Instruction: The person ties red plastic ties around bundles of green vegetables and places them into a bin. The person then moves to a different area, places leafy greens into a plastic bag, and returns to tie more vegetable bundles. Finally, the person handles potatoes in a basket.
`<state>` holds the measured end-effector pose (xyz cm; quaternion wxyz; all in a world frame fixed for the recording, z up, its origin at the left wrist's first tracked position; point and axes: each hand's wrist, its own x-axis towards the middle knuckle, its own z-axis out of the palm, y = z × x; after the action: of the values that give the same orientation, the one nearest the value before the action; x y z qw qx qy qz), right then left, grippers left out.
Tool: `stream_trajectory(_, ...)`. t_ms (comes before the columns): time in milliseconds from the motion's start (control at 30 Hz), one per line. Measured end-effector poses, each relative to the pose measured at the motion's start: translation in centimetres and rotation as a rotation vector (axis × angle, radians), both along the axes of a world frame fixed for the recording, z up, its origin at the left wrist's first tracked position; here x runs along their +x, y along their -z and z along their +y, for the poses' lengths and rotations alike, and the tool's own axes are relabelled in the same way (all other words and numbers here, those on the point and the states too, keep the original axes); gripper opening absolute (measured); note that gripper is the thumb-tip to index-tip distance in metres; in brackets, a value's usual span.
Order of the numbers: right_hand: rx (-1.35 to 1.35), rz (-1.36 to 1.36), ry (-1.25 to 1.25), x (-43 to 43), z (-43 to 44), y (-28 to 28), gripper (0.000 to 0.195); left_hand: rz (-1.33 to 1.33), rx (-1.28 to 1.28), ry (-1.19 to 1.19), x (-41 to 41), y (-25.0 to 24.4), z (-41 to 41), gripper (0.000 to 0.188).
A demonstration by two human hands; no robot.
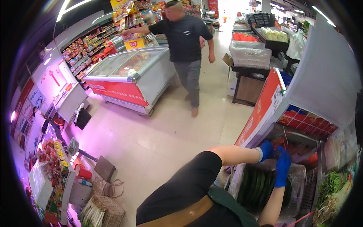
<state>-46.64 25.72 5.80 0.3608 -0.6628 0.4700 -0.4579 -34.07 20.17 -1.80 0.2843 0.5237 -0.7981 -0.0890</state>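
Observation:
Both hands wear blue gloves and meet above a crate at the lower right. My left hand (267, 150) reaches in from the left, its fingers close to a small dark thing I cannot identify. Across from it, my right hand (282, 163) comes up from below, fingers raised near a thin string (285, 136). Whether either hand grips anything is unclear. Beneath the hands, long dark green cucumbers (255, 184) lie side by side in a plastic-lined crate (297, 181). Behind the hands is a shadowed compartment with something reddish inside.
A white wire grid (307, 120) and a red panel (261, 110) border the stall. Bundled greens (330, 184) lie at right. A person in a dark shirt (185, 39) walks in the aisle beside a chest freezer (130, 79). A scale (105, 167) and leek basket (110, 211) stand lower left.

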Motion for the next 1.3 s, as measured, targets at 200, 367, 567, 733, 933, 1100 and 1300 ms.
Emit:
stream_trajectory(200,0.094,-0.122,0.049,-1.1,-4.3,-0.9,0.02,0.668,-0.262,0.193,-3.7,0.3,-3.0,0.022)
stream_trajectory(367,-0.46,0.292,0.019,0.3,-5.1,-3.7,0.021,2.083,0.851,0.656,-4.1,1.2,-5.7,0.028)
stream_trajectory(567,0.071,-0.415,-0.113,1.5,-2.2,-7.8,0.022,1.513,0.59,0.104,-6.2,6.8,-10.8,0.021)
stream_trajectory(733,0.042,-0.393,-0.046,1.0,-1.8,-7.6,0.023,0.442,0.237,-0.051,-5.3,5.8,-9.6,0.018)
stream_trajectory(933,-0.082,-0.235,0.085,-0.8,-0.8,-5.3,0.021,0.423,0.0,-0.143,-3.6,2.8,-2.4,0.012)
stream_trajectory(1100,0.211,-0.29,0.168,-2.1,0.6,-4.3,0.021,-0.045,-0.092,0.056,4.5,-2.7,3.4,0.016)
stream_trajectory(1300,0.421,-0.377,0.0,-2.6,1.5,2.4,0.022,0.918,0.567,0.077,3.7,-1.9,6.3,0.021)
